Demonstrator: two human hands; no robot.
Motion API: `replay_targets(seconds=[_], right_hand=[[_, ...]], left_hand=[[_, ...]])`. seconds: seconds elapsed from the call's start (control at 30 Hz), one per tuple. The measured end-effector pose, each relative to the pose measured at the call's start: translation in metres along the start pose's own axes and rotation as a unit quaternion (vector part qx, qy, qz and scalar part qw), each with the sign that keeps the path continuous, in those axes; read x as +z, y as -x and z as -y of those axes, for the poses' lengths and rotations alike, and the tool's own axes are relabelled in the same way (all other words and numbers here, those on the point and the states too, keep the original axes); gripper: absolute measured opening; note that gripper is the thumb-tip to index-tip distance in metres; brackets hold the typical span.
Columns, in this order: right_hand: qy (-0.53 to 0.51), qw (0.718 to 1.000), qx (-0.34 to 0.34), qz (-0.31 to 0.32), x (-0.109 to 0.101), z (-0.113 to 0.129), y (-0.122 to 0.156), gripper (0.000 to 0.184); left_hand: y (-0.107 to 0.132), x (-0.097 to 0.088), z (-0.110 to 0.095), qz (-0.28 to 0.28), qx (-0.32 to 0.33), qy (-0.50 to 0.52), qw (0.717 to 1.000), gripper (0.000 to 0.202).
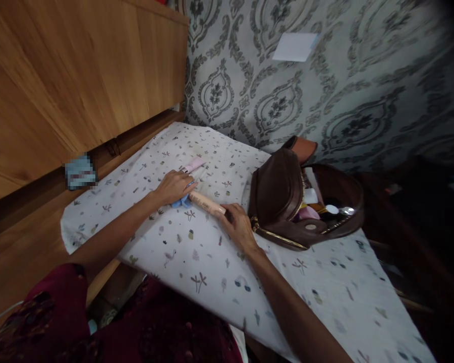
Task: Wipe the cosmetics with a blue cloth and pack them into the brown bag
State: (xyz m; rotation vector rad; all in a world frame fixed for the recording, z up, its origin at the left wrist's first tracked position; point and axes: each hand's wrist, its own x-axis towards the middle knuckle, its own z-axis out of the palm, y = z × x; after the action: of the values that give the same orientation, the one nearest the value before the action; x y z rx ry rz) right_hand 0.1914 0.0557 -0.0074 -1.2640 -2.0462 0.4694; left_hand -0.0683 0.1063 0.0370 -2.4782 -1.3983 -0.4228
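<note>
A slim beige cosmetic tube with small print lies slantwise low over the printed cloth, between my two hands. Its right end is gripped by the closed fingers of my right hand. My left hand is closed over a blue cloth at the tube's other end; the palm hides how far the cloth wraps round it. Just beyond my left hand, a pale pink tube-like item lies flat. To the right of my right hand stands an unzipped brown leather bag with cosmetics inside.
The white patterned cloth covers the table. A wooden cabinet rises on the left, with a small blurred packet on its ledge. Patterned wallpaper is behind, with a white paper on it. The right side is dark.
</note>
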Motion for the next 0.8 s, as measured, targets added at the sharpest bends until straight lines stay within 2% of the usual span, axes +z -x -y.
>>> replay_targets(seconds=[0.23, 0.4, 0.5, 0.57, 0.67, 0.8], right_hand=[[-0.010, 1.000, -0.013, 0.001, 0.001, 0.002, 0.002, 0.028], [-0.015, 1.000, -0.015, -0.008, 0.007, 0.001, 0.004, 0.027], [-0.008, 0.999, -0.029, -0.013, 0.008, 0.000, 0.005, 0.026], [-0.009, 0.999, -0.036, -0.013, 0.008, -0.001, 0.004, 0.026], [-0.013, 0.999, -0.043, -0.009, 0.007, -0.002, 0.004, 0.028], [-0.006, 0.998, -0.058, 0.007, 0.005, 0.002, 0.003, 0.031]], left_hand=[[0.011, -0.012, -0.008, 0.014, -0.018, -0.040, 0.999, 0.038], [0.006, -0.022, -0.048, -0.001, 0.025, -0.042, 0.999, 0.037], [0.002, -0.017, -0.075, 0.016, 0.066, -0.006, 0.998, 0.037], [0.002, -0.011, -0.084, 0.026, 0.075, 0.005, 0.997, 0.037], [0.005, -0.004, -0.079, 0.042, 0.062, 0.010, 0.997, 0.037], [0.016, -0.003, -0.052, 0.058, 0.030, 0.022, 0.998, 0.039]])
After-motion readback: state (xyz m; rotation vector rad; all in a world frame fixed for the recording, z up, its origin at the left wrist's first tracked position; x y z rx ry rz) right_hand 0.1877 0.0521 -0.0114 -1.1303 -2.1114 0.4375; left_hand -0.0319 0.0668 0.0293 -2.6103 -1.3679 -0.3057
